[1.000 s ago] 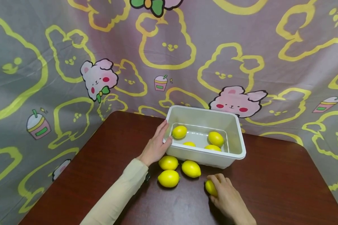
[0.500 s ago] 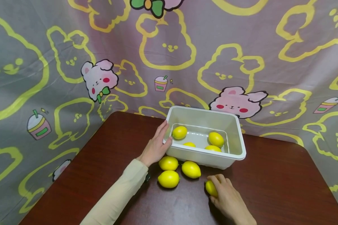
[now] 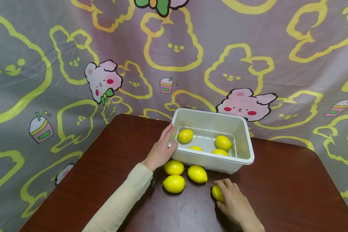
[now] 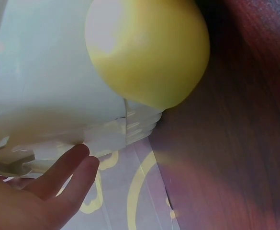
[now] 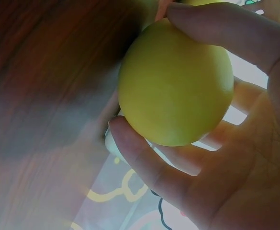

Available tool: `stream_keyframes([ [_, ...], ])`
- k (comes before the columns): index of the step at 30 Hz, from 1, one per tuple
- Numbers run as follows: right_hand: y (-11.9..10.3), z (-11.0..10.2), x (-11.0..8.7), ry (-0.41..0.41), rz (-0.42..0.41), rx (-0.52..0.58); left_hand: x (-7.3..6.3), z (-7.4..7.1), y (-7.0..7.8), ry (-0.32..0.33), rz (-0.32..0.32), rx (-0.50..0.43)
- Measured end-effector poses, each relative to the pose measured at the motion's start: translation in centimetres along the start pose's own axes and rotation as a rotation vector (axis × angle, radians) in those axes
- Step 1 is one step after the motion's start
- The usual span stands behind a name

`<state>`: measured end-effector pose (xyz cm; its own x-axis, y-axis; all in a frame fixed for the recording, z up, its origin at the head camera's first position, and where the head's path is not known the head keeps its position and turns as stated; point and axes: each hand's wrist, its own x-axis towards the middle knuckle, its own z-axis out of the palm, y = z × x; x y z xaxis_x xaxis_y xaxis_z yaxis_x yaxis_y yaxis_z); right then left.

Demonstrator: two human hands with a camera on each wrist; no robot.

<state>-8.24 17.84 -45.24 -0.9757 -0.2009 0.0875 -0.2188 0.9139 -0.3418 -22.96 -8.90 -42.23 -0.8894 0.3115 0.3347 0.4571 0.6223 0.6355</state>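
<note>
In the head view my right hand grips a yellow lemon low over the table, right of the others. The right wrist view shows thumb and fingers curled round this lemon. Fairly straight fingers of my left hand rest along the left end of a white plastic tub, its thumb at the front rim. Inside the tub lie several lemons, some partly hidden by the front wall. Three lemons sit on the table before it, and one lemon looms large in the left wrist view.
The dark reddish-brown table has rounded far corners. Behind and to both sides hangs a grey-pink cloth with yellow outlines and rabbit faces. The tub stands close to this cloth at the table's back edge.
</note>
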Motion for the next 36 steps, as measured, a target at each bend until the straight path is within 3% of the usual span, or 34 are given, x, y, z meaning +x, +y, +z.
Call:
stream_keyframes([
  [36,-0.11,-0.28,0.5,-0.024,0.042,0.009,-0.01,-0.05,0.06,0.006,-0.001,-0.002],
])
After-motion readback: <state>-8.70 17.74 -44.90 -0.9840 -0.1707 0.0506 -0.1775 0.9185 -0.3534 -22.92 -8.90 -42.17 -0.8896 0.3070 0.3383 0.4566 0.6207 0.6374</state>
